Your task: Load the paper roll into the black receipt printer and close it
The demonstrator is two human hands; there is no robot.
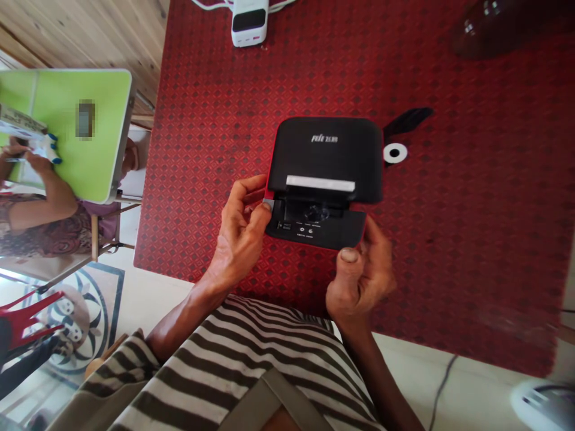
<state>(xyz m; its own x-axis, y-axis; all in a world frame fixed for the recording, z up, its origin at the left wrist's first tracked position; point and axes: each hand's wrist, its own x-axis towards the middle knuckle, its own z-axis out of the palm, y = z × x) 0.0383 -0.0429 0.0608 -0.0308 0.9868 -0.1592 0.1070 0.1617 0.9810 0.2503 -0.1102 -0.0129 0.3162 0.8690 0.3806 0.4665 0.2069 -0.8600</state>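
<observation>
A black box-shaped device [326,179] with red trim lies over the red patterned tablecloth [462,197], its front section open. A white strip [320,183] crosses it above a dark recess holding a small mechanism. Small buttons and printed labels mark the lower panel [309,232]. My left hand [240,233] pinches the device's left corner between thumb and fingers. At the lower right edge sits my right hand [362,275], slightly blurred, its fingers at the panel and its thumb raised off it. Whether it grips is unclear.
Beyond the device lie a white ring [395,153] and a black feather-shaped piece [406,123]. A white corded box [250,23] stands at the far edge. On the left, a co-worker's hands [27,155] work at a green table [85,137]. A striped shirt [242,365] fills the bottom.
</observation>
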